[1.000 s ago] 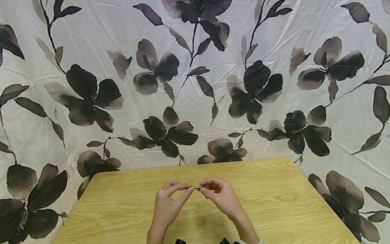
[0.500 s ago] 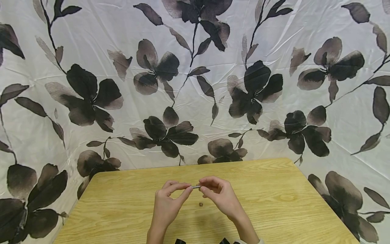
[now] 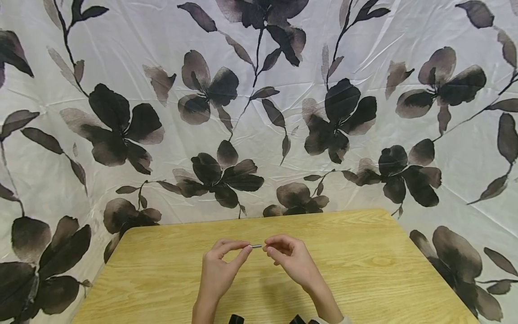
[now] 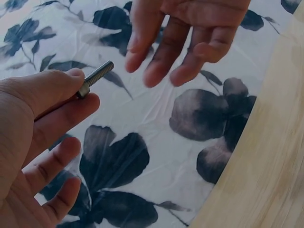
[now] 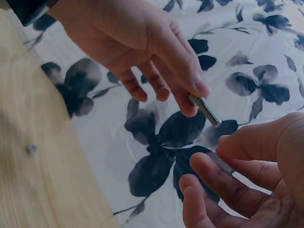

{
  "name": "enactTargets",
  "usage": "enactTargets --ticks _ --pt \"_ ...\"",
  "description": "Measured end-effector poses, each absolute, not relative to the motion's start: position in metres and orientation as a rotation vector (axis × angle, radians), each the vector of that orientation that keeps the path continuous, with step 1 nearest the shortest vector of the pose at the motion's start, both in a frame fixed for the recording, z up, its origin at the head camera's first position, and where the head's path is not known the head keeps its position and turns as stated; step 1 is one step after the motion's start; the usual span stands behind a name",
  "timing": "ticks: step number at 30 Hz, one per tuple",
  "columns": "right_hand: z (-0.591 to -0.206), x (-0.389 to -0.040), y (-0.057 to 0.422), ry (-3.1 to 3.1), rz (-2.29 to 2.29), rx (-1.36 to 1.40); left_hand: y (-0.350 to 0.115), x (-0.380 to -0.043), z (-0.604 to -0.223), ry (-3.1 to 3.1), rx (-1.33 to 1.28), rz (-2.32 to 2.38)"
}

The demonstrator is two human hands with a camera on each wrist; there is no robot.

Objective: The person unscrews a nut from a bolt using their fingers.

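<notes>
My left hand [image 3: 220, 265] pinches a threaded metal bolt [image 3: 256, 246] by its head end, between thumb and index finger. The bolt's bare thread [image 4: 100, 72] points toward my right hand [image 3: 291, 258]. A small gap separates the right fingertips from the bolt tip. Those right fingers [image 4: 159, 71] are loosely bent and hold nothing visible. In the right wrist view, a small grey metal piece that looks like a nut [image 5: 31, 149] shows against the wooden tabletop. I cannot make it out in the head view.
Both hands are above a light wooden table [image 3: 162, 279]. A white curtain with dark flowers [image 3: 275, 135] hangs behind and around it. Small black objects [image 3: 236, 319] show at the bottom edge, near the wrists.
The right fingertips were at the bolt's end and are now apart from it. A small piece appeared below them half a second ago. My left hand shifted slightly left with the bolt.
</notes>
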State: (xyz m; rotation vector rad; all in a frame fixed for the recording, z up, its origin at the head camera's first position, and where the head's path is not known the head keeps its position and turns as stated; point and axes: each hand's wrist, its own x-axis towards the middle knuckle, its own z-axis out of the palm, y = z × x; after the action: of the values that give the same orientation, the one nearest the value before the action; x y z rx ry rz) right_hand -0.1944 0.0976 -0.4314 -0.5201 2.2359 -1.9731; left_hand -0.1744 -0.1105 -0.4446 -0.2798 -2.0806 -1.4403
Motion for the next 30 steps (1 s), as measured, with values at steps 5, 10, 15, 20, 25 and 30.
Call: enactTargets --ticks 5,10,15,20,25,30 --pt "-0.442 -0.196 0.092 2.268 -1.896 -0.566 -0.141 -0.178 -0.452 -2.132 -0.119 -1.401" --pt "-0.45 -0.197 0.086 2.264 -1.858 -0.577 -0.206 -0.179 -0.471 -2.215 0.247 -1.355" --pt "-0.451 -0.199 0.085 2.297 -1.836 -0.579 -0.267 -0.175 -0.496 -2.235 0.544 -1.349" --pt "-0.45 -0.203 0.086 2.309 -1.822 -0.581 -0.298 -0.169 -0.515 -2.181 0.643 -1.385" --pt "-0.454 -0.206 0.085 2.306 -1.828 -0.581 -0.314 -0.163 -0.526 -2.176 0.68 -1.353" --pt "-0.467 -0.211 0.075 2.321 -1.811 -0.611 -0.32 -0.158 -0.532 -2.192 0.711 -1.332"
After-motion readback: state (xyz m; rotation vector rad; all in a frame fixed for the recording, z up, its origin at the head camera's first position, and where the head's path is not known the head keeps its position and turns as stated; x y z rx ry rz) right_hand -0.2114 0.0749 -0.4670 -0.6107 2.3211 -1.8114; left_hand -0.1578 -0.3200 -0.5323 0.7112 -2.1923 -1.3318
